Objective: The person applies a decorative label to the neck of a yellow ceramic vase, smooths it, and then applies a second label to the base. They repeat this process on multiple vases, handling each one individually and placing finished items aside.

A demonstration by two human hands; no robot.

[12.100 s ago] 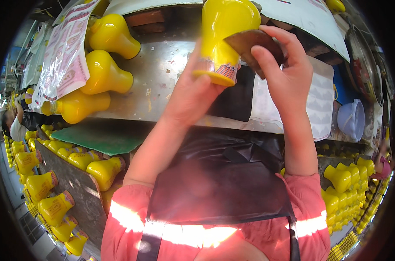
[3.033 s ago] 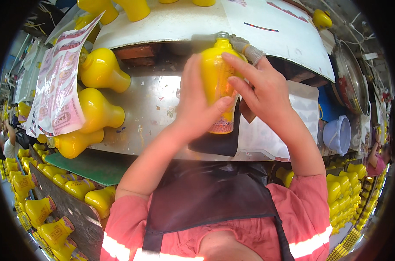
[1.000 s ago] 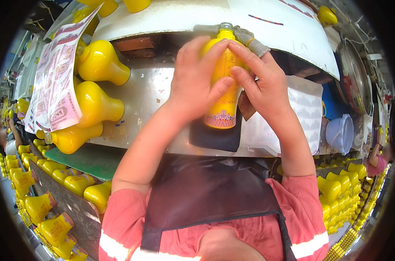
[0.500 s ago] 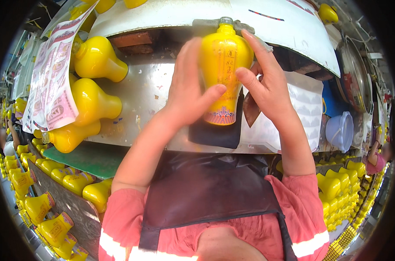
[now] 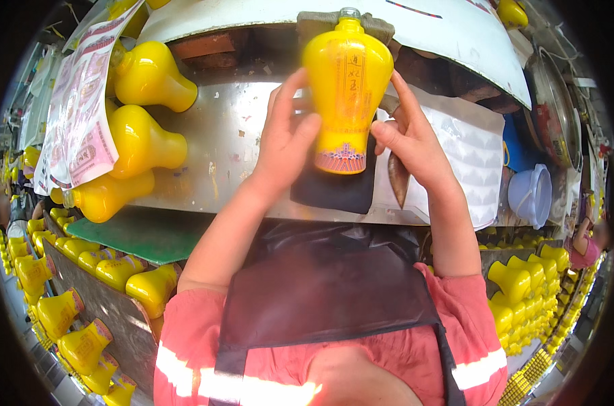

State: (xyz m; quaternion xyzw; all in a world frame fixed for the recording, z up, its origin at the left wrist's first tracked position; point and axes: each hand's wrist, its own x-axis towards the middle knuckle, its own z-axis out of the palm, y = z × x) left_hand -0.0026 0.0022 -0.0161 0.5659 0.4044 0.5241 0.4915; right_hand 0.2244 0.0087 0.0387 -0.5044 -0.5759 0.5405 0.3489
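A glossy yellow bottle [image 5: 347, 88] with red lettering and a patterned band round its base lies with its neck on a grey cloth bundle [image 5: 381, 26]. Its base rests over a black pad [image 5: 334, 193]. My left hand [image 5: 283, 132] is at the bottle's left side, fingers apart and curved, fingertips at or close to the glass. On the other side, my right hand [image 5: 415, 139] reaches along the bottle with its index finger up. A brown, pointed, flat tool [image 5: 398, 181] hangs from this hand; its grip is partly hidden by the fingers.
Several plain yellow bottles [image 5: 148, 142] lie at the left beside a sheet of pink printed decals [image 5: 83, 128]. A whitish sheet [image 5: 466, 162] covers the table at right, near a pale blue bucket [image 5: 529, 196]. A green board [image 5: 131, 233] and racked yellow bottles [image 5: 151, 287] flank my apron.
My left hand has slid down the bottle's side and its fingers have spread. My right hand has moved lower, away from the neck, and the brown tool shows more. The whole view has shifted slightly.
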